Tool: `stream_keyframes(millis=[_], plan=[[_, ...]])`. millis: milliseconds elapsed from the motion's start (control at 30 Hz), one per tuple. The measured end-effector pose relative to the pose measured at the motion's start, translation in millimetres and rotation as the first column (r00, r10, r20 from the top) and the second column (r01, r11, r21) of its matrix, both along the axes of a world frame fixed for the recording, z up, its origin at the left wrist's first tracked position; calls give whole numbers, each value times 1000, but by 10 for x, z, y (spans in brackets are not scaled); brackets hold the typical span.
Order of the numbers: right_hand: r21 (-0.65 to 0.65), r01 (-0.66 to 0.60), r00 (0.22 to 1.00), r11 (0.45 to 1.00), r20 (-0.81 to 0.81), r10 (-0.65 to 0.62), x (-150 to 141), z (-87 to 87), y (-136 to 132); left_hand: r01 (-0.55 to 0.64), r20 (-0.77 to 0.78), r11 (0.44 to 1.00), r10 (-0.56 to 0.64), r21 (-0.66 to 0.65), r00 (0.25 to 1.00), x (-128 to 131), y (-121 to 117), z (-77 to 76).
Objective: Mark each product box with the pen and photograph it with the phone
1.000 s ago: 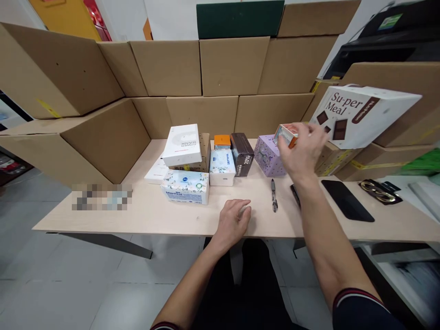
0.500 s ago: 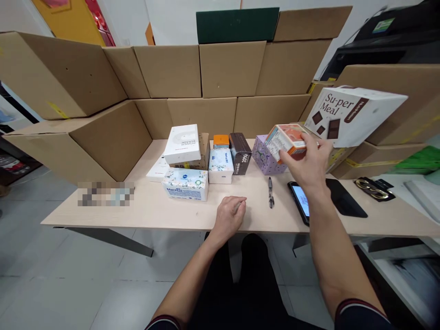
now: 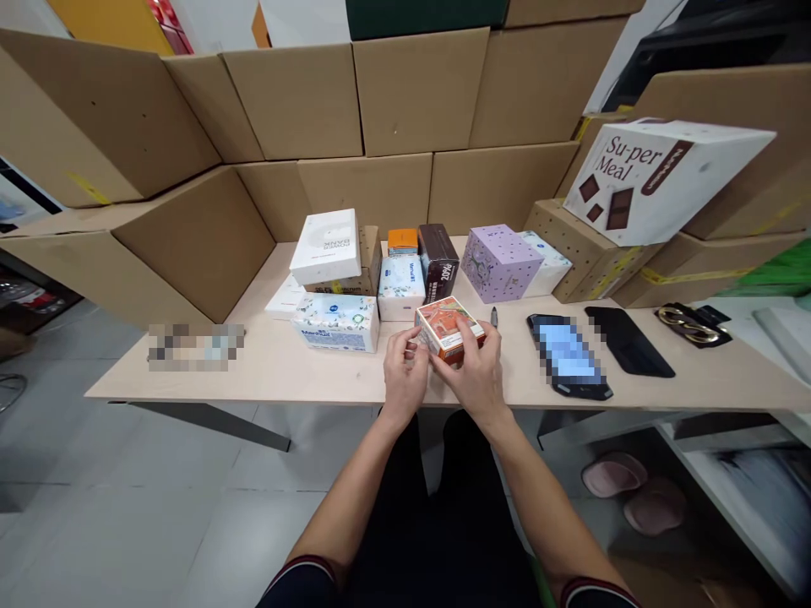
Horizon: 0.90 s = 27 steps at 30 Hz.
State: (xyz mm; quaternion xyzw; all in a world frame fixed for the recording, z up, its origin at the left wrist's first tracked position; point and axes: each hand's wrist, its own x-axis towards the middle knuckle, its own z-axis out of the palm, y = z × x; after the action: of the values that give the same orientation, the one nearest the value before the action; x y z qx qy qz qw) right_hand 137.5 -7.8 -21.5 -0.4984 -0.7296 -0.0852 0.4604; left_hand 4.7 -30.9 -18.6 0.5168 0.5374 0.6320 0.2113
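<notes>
A small orange and white carton point(image 3: 445, 325) is held just above the near edge of the pale wooden table point(image 3: 266, 376), between both my hands. My right hand point(image 3: 476, 371) wraps its fingers round the carton's right side. My left hand point(image 3: 405, 371) pinches the carton's left end with thumb and fingers. A pen point(image 3: 493, 317) lies just behind my right hand, mostly hidden by it.
Behind stand a tissue pack point(image 3: 337, 322), a white power bank box point(image 3: 327, 246), a blue-white box point(image 3: 400, 286), a dark box point(image 3: 438, 261) and a purple cube box point(image 3: 500, 262). A lit phone point(image 3: 568, 355) and a dark phone point(image 3: 628, 339) lie right. Cardboard boxes wall the table.
My right hand has carried the orange carton from up at the right, near the purple box, down to the table's front edge. My left hand has risen from the table and taken its left end.
</notes>
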Motion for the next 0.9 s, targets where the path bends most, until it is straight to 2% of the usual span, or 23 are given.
stream_keyframes(millis=[200,333,433,533,567,633,700,767,900], plan=[[-37,-7,999,999,-35,6,14,-88,-79,-1,19,999,2,-37,1000,-9,10,-35],[-102,-28,987,994,-163,11,29,-70,-88,4,33,999,-3,-39,999,-24,5,-26],[-242,-155,908,958,-416,42,34,0,-81,11,122,999,-6,-37,993,-31,4,8],[-368,-330,790,869,-612,40,32,98,-99,68,224,997,-71,24,972,-32,12,44],[-394,-358,778,847,-627,38,31,129,-110,96,243,995,-103,41,965,-32,17,52],[-434,-357,816,828,-576,50,33,181,-134,131,260,991,-135,36,956,-32,30,57],[-443,-298,890,846,-450,78,40,209,-148,142,269,990,-136,-2,954,-34,45,45],[-424,-258,932,868,-345,109,48,203,-148,160,275,987,-146,-28,950,-38,58,19],[-322,-254,904,912,-414,106,28,112,-137,186,262,981,-165,-57,951,-51,65,-26]])
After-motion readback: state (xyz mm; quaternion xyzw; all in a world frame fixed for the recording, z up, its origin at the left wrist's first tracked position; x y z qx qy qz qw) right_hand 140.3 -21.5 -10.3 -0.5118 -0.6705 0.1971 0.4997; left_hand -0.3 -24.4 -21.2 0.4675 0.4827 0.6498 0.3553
